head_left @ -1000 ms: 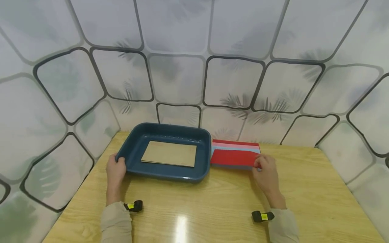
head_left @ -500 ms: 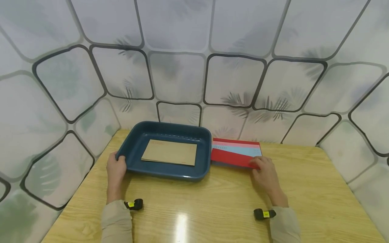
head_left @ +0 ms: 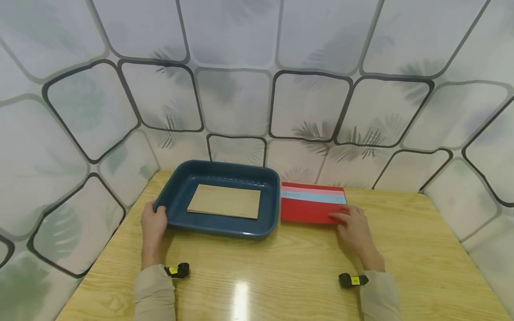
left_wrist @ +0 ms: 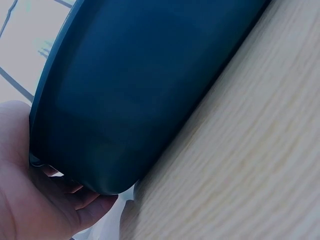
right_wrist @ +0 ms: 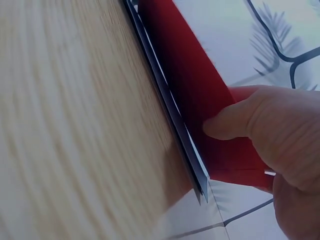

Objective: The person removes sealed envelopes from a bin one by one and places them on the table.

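Observation:
My left hand (head_left: 153, 225) grips the left end of a dark blue rectangular tray (head_left: 241, 171); in the left wrist view its fingers (left_wrist: 95, 210) curl under the tray's end. Flat inside the tray lie brown paper envelopes (head_left: 225, 201). To the tray's right, my right hand (head_left: 355, 229) pinches the right end of a red envelope (head_left: 305, 213), thumb on its near face. The right wrist view shows this envelope tilted up over bluish-grey envelopes (right_wrist: 172, 112). Behind it, a light blue envelope (head_left: 315, 196), a pink strip (head_left: 313, 190) and a red edge show in the stack.
A wooden table (head_left: 257, 276) carries everything. Patterned curtain-like walls (head_left: 237, 102) stand close behind the tray and at both sides. Each wrist wears a black strap with a small camera (head_left: 182, 270).
My right hand has shifted slightly right, and the red envelope's near edge has come forward, covering the bluish strip below it. The left hand and tray stay nearly still.

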A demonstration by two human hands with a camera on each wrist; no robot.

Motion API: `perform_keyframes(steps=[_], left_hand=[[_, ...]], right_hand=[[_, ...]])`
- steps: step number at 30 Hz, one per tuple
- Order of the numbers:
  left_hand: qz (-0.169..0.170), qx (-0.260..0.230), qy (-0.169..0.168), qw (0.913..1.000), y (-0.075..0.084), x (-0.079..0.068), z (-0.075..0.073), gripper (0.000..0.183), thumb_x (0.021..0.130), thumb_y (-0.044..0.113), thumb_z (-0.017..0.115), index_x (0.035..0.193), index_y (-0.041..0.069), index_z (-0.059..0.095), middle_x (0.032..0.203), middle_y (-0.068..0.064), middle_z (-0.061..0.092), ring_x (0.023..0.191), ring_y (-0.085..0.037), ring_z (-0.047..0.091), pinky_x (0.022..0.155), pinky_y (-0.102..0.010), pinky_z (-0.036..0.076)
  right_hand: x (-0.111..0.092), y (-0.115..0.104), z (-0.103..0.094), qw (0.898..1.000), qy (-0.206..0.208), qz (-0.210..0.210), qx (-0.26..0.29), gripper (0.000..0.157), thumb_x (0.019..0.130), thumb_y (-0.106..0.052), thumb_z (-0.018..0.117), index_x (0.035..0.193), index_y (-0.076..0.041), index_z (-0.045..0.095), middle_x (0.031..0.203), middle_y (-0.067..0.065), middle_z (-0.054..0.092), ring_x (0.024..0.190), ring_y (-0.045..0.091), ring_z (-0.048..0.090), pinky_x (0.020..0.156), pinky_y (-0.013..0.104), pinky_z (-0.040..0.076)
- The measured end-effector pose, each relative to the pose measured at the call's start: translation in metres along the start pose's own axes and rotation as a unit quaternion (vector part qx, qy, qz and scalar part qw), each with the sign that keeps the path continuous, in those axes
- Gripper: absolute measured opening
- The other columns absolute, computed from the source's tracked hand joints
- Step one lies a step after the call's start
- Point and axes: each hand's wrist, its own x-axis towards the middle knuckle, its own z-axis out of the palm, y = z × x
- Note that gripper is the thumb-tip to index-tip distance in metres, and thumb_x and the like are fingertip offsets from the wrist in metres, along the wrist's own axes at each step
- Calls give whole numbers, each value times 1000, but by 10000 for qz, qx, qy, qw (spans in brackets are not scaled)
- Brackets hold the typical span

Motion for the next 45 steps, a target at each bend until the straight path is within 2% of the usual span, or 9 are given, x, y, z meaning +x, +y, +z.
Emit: perform_keyframes(steps=[5, 15, 31, 39, 45], left_hand=[[14, 18, -1, 10000, -1, 1, 1, 50, 102, 15, 32, 145, -10, 35, 147, -34, 38, 137, -46, 35, 111, -57, 29], [87, 41, 62, 9999, -3, 2, 2, 49, 102, 15, 34, 143, -11, 36, 145, -35, 39, 135, -46, 37, 111, -56, 30], [95, 64, 73, 9999, -5, 3, 3, 48, 102, 15, 34, 143, -10, 37, 145, -34, 40, 136, -46, 37, 111, -57, 29], [92, 114, 65, 9999, -4, 2, 3, 48, 102, 15, 34, 143, -10, 37, 145, -35, 40, 136, -47, 37, 111, -57, 29], [108, 130, 95, 9998, -4, 3, 2, 48, 102, 15, 34, 142, -11, 37, 145, -35, 40, 135, -47, 37, 111, -57, 30]], right_hand=[[1, 0, 0, 9993, -317, 176, 11, 36, 83, 6, 60, 115, -1, 72, 130, 29, 52, 124, 51, 38, 104, 65, 29], [6, 0, -5, 9999, -104, 97, 62, 37, 79, 9, 57, 111, 0, 73, 128, 32, 52, 122, 53, 40, 102, 64, 30], [5, 2, -6, 9971, -635, 398, 166, 42, 81, 2, 58, 121, 1, 67, 133, 33, 48, 124, 54, 37, 101, 68, 32], [2, 2, -4, 9943, -798, 657, 247, 42, 83, -2, 62, 125, 0, 65, 137, 31, 45, 127, 51, 34, 101, 67, 34], [1, 2, -3, 9932, -838, 746, 303, 42, 83, -4, 63, 125, -1, 65, 137, 31, 44, 129, 51, 32, 102, 68, 31]])
